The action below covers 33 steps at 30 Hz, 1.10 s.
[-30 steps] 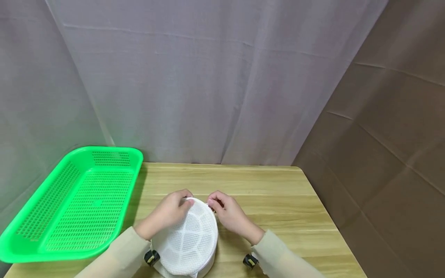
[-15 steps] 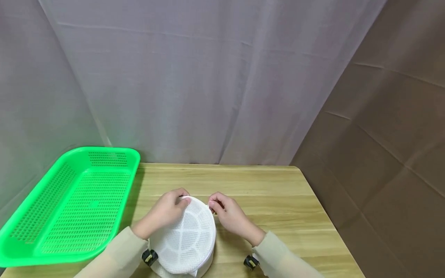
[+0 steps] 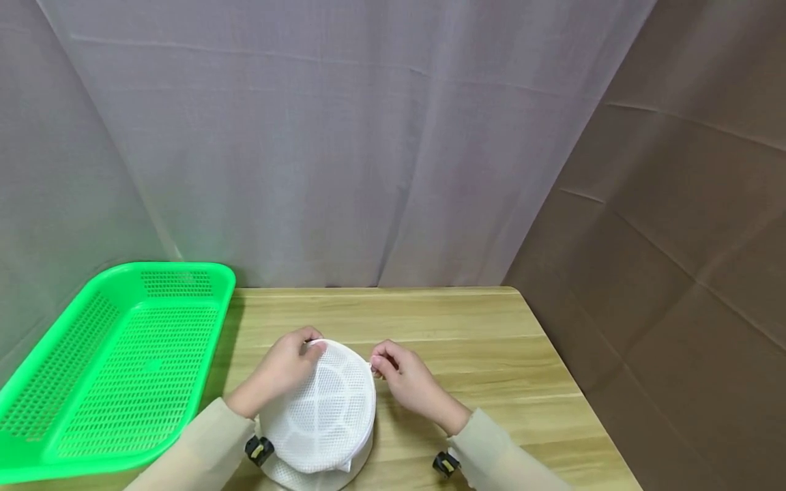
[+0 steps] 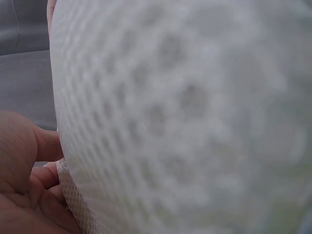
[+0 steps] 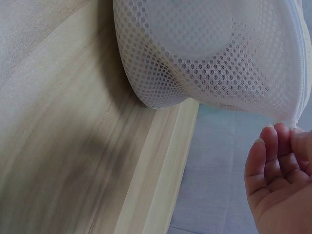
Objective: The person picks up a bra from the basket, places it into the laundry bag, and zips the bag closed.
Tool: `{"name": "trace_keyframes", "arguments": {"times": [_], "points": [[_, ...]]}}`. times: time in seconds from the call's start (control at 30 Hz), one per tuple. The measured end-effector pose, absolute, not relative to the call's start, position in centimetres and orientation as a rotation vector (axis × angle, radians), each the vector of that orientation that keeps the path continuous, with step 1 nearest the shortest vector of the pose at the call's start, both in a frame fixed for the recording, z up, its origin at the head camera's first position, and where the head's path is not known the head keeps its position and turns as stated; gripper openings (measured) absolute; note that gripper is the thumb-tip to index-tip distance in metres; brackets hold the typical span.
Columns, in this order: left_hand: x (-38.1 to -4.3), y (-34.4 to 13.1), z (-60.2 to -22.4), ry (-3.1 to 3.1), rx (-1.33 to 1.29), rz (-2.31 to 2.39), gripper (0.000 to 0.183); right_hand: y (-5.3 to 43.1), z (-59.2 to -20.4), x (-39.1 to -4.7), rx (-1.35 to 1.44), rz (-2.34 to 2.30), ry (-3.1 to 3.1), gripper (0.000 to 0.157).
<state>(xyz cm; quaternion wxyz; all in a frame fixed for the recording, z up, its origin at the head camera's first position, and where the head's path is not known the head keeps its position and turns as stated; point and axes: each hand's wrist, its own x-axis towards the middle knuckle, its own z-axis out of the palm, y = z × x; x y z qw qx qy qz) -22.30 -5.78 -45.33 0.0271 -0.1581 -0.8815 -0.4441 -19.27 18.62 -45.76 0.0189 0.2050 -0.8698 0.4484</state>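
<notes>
A round white mesh laundry bag stands on the table near the front, its flat top tilted. My left hand holds the far left of its rim, thumb on top and fingers behind. In the left wrist view, blurred mesh fills most of the picture, with the thumb and fingers of that hand at lower left. A white zipper runs along the bag's edge in the right wrist view. My right hand pinches the small zipper pull between thumb and index finger, at the rim's right side.
A green plastic basket with perforated sides stands on the left of the wooden table. Grey cloth hangs behind the table, and brown cloth borders its right side.
The head view has swung slightly, shifting basket and bag leftward in it. The gap between my hands along the rim has widened a little, with the zipper pull farther from my left hand.
</notes>
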Motion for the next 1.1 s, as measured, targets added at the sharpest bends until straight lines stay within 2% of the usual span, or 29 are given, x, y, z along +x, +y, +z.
{"name": "trace_keyframes", "arguments": {"times": [0.23, 0.47, 0.73, 1.1], "points": [[-22.1, -5.7, -45.1, -2.764, -0.506, -1.326, 0.007, 18.4, -45.8, -19.6, 0.612, 1.406, -2.687, 0.011], [-21.1, -4.6, -44.1, -2.786, -0.634, -1.307, 0.024, 17.8, -45.4, -19.7, 0.564, 1.441, -2.67, 0.011], [-20.7, -3.8, -44.8, -2.724, -0.741, -1.29, 0.005, 17.4, -45.5, -19.8, 0.603, 1.45, -2.662, 0.012], [-20.8, -4.1, -45.5, -2.724, -0.662, -1.313, 0.007, 17.2, -45.5, -19.9, 0.635, 1.429, -2.664, 0.012]]}}
